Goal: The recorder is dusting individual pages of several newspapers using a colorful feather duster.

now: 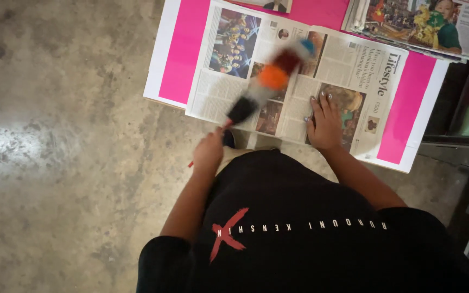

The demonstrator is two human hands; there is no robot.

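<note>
black shirt (299,233) nearest | left hand (208,153) clenched on duster (270,81): multicoloured, blurred, long axis aimed up-right over newspaper (299,81) | right hand (324,123) released, fingers (321,103) laid flat on newspaper

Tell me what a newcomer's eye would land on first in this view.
First the bright pink board at the top, with an open newspaper spread over it on the concrete floor. Next, the blurred multicoloured duster in the left hand, slanting across the page. The right hand lies flat on the paper, and a stack of newspapers sits at the top right.
</note>
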